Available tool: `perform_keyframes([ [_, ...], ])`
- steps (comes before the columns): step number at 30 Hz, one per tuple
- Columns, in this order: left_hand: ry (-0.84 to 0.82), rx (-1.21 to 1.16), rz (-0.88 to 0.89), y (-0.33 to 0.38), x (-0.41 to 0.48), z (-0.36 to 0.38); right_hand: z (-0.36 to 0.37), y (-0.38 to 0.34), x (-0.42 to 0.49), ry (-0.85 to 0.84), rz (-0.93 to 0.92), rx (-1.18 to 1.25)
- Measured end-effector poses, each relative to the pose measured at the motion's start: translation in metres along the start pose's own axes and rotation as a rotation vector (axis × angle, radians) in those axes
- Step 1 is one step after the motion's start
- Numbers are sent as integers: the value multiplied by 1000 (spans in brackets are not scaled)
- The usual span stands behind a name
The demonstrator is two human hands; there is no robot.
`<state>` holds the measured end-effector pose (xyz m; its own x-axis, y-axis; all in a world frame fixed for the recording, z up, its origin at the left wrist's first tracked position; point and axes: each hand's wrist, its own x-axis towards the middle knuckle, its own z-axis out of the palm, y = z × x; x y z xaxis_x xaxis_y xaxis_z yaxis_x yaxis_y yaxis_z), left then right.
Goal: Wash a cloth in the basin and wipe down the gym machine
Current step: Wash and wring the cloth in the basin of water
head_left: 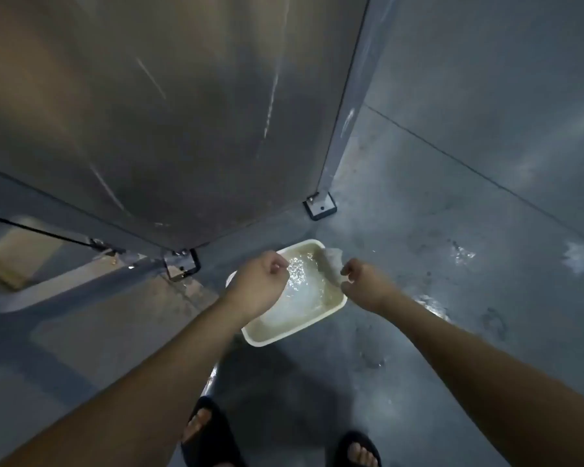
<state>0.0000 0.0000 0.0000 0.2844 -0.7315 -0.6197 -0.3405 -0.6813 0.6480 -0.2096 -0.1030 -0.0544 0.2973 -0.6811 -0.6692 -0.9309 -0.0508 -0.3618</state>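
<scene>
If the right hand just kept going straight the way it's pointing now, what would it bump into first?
Probably the cloth that the right hand already pinches; just beyond it lie the water and the far rim of the basin on the floor. Depth is hard to judge from this head view, so the hand might pass above the rim.

Bare forearms, no sleeves; black open-toed slide sandals point(209, 433) on both feet.

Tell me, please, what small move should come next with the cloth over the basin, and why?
Probably wring it: the cloth hangs from the right hand above the basin of rippling water, and the left hand hovers beside it, curled, apparently holding nothing.
</scene>
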Motion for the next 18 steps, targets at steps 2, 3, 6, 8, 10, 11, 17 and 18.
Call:
perform_keyframes([
  [2, 43, -64, 36, -27, 32, 25, 27, 14, 35, 19, 19, -5],
  [3, 50, -82, 62, -39, 48, 36, 38, 23, 51, 7, 35, -4],
  [6, -16, -41, 138, -65, 79, 68, 60, 46, 79, -3, -35, -117],
  [8, -69, -6, 198, -78, 97, 84, 61, 55, 89, 16, -162, -188],
  [10, -96, 19, 292, -88, 115, 101, 54, 57, 96, 1, -281, -260],
  [11, -116, 46, 345, -90, 122, 108, 48, 55, 98, -4, -338, -270],
  [17, 62, -91, 379, -102, 139, 123, 24, 9, 109, -154, -408, 69],
  [18, 95, -183, 332, -107, 138, 119, 25, 3, 113, -175, -404, 80],
])
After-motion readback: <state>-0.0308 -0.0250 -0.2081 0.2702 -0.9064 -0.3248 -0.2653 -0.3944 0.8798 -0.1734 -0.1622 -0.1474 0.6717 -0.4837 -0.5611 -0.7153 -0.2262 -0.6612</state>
